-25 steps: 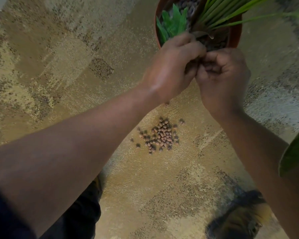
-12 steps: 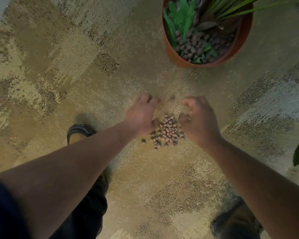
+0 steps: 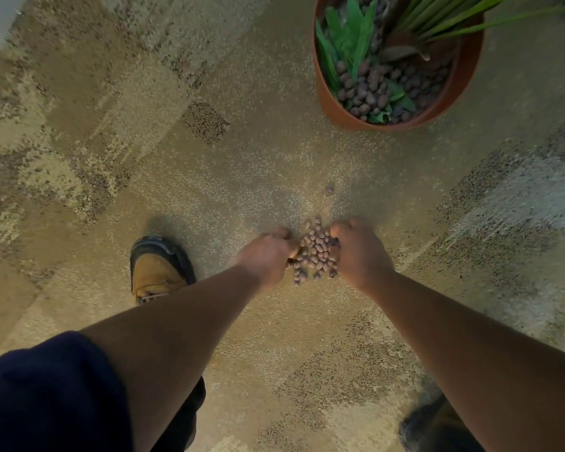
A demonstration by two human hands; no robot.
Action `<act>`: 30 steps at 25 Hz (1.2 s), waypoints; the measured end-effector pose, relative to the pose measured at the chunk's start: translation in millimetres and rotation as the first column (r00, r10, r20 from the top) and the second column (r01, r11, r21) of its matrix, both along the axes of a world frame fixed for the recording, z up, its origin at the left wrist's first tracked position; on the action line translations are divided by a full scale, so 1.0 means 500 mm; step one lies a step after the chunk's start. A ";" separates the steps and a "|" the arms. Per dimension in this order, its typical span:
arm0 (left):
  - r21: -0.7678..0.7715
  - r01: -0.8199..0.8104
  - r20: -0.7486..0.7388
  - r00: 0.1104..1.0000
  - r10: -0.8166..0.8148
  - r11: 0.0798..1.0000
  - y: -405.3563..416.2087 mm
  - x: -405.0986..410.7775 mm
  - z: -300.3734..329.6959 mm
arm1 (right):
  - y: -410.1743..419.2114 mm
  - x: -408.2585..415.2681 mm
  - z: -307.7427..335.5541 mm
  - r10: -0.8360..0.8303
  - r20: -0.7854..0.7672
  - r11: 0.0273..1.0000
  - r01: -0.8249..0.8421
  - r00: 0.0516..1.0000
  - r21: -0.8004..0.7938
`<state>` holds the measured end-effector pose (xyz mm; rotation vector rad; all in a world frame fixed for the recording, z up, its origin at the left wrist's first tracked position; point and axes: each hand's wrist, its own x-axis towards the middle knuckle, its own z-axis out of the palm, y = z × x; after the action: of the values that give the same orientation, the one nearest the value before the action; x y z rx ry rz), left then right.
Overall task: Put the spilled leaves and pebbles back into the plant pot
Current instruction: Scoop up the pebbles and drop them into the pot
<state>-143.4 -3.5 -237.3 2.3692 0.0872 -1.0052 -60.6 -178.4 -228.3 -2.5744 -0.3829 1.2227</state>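
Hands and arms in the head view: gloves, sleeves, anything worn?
Both hands, left hand and right hand, are bare: no gloves, and no rings or watch visible. Both forearms are uncovered. A dark navy sleeve covers the left upper arm, ending around the elbow. No sleeve shows on the right arm in frame.

Pebbles heaped on our carpet, pot standing beyond them

We see a small heap of rounded tan-brown pebbles (image 3: 314,252) lying on the patterned carpet (image 3: 183,197), packed close at the middle and looser at its near edge, with one stray pebble (image 3: 329,189) apart on the pot's side. The terracotta plant pot (image 3: 444,109) stands upright toward the carpet's far right, well apart from the heap. Inside it we see darker pebbles, broad green leaves (image 3: 349,44) along its left wall, smaller leaves at its near rim, and long narrow blades reaching right.
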 end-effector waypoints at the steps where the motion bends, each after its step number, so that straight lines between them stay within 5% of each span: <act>1: -0.007 0.023 -0.004 1.000 -0.023 1.000 0.002 0.001 0.000 | -0.002 0.001 0.001 0.016 -0.021 1.000 -0.016 1.000 0.008; 9: 0.004 -0.020 0.063 0.998 0.020 1.000 0.026 -0.004 -0.006 | -0.018 -0.008 -0.009 -0.171 0.002 0.983 0.170 0.985 0.070; 12: -0.018 -0.206 0.069 0.976 0.207 0.978 0.023 0.021 0.022 | -0.005 -0.005 0.025 -0.376 -0.026 0.912 0.375 0.926 0.165; 16: -0.263 -0.446 0.325 0.794 0.514 0.855 0.018 0.126 0.107 | 0.034 0.063 0.134 -0.575 0.063 0.725 0.472 0.816 0.501; 20: -0.490 -0.397 0.541 0.559 0.628 0.776 0.006 0.262 0.182 | 0.055 0.178 0.203 -0.706 0.205 0.602 0.421 0.678 0.679; 26: -0.378 -0.353 0.539 0.667 0.514 0.856 0.004 0.354 0.178 | 0.058 0.262 0.168 -0.720 0.210 0.626 0.487 0.662 0.609; 30: -0.460 -0.339 0.561 0.606 0.564 0.821 0.006 0.332 0.161 | 0.051 0.254 0.166 -0.711 0.263 0.630 0.424 0.652 0.651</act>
<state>22.6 -0.5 -156.7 2.0972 0.2304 0.1367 66.2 -153.1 -145.1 -2.1667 0.0623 0.1366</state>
